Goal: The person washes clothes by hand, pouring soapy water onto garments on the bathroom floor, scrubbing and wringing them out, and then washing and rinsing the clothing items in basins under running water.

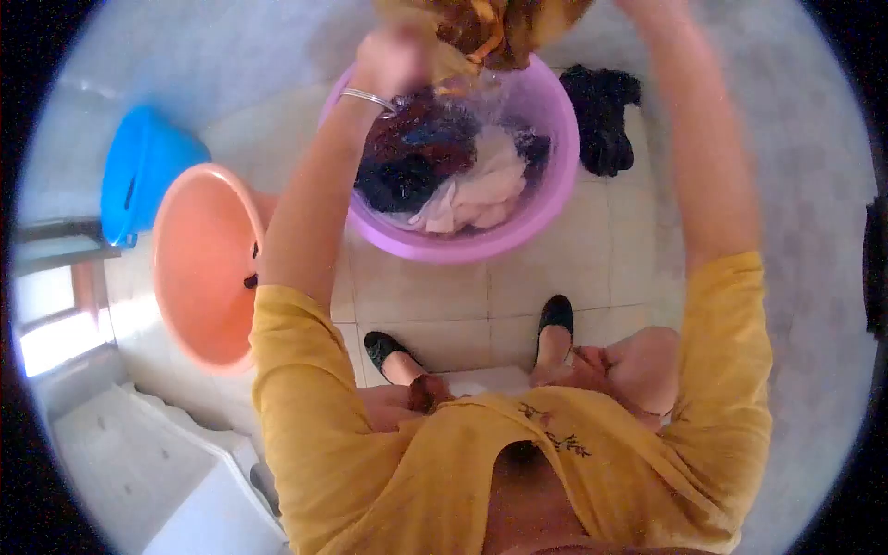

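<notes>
My left hand [396, 63], blurred and with bangles at its wrist, is closed on a brown-orange cloth [509, 32] at the top of the view. The cloth hangs over the far part of a purple tub [462, 250]. Inside the tub lie dark clothes [407, 153] and a pale pink cloth [486, 190], under what looks like water. My right hand [647, 6] is at the top edge, mostly cut off; its fingers do not show, and the brown-orange cloth is just to its left.
An orange tub [208, 277] stands on the left, with a blue tub [143, 166] behind it. Black cloth [601, 116] lies on the tiled floor right of the purple tub. White ridged furniture [176, 472] is at the lower left.
</notes>
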Action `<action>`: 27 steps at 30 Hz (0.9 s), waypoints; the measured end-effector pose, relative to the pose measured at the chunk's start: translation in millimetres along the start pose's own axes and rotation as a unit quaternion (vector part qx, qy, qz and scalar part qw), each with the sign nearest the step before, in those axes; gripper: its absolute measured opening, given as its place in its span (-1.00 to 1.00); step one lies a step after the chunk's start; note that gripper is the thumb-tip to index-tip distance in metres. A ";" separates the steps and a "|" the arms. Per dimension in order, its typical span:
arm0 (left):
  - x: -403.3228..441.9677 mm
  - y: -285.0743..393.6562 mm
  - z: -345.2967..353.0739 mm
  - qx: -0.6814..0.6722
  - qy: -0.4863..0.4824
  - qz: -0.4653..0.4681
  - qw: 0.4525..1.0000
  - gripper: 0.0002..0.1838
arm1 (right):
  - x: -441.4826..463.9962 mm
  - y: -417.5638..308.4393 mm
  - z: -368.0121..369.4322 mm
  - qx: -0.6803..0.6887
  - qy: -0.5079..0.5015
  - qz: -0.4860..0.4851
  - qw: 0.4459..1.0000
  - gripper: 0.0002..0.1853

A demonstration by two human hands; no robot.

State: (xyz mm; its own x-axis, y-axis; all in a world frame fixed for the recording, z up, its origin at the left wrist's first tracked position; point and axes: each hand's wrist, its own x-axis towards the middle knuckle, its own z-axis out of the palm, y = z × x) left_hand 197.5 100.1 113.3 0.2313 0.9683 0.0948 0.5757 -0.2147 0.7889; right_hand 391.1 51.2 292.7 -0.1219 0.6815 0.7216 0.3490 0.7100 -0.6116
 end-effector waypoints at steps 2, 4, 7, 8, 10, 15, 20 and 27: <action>9.5 -28.5 11.5 0.107 0.075 0.031 0.991 -0.81 | -22.4 41.2 -5.0 -0.001 -0.027 0.086 0.996 -0.71; -0.5 -30.8 12.0 -0.147 0.115 -0.122 0.975 -0.80 | -67.9 118.1 0.8 -0.082 -0.031 0.116 0.989 -0.72; -10.9 -65.5 58.2 0.088 0.202 -0.077 0.972 -0.78 | -141.2 175.6 25.8 -0.131 -0.052 0.196 0.970 -0.74; -15.6 -79.7 80.1 0.091 0.175 -0.059 0.979 -0.73 | -162.0 183.0 34.3 -0.144 -0.082 0.259 0.952 -0.75; -30.1 -99.2 126.2 0.212 0.069 -0.012 0.975 -0.47 | -207.0 226.2 58.5 -0.166 -0.061 0.287 0.942 -0.77; -64.4 -80.8 166.6 0.287 -0.109 -0.159 0.938 -0.20 | -277.3 254.9 114.1 -0.257 -0.058 0.311 0.913 -0.65; -61.7 -106.5 186.8 0.246 -0.115 -0.120 0.955 -0.31 | -279.1 251.6 128.8 -0.069 -0.030 0.612 0.787 -0.55; -57.7 -82.3 148.0 -0.283 -0.047 -0.279 0.916 -0.39 | -255.4 228.3 131.0 -0.244 -0.182 0.515 0.802 -0.72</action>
State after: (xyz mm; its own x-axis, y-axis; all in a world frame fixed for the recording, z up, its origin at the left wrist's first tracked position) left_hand 252.9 43.0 -46.9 0.1065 0.8857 -0.4518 0.1326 0.4377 0.8893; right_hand 380.2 62.4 -73.7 0.2320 0.9314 -0.2806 0.7496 -0.3550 -0.5587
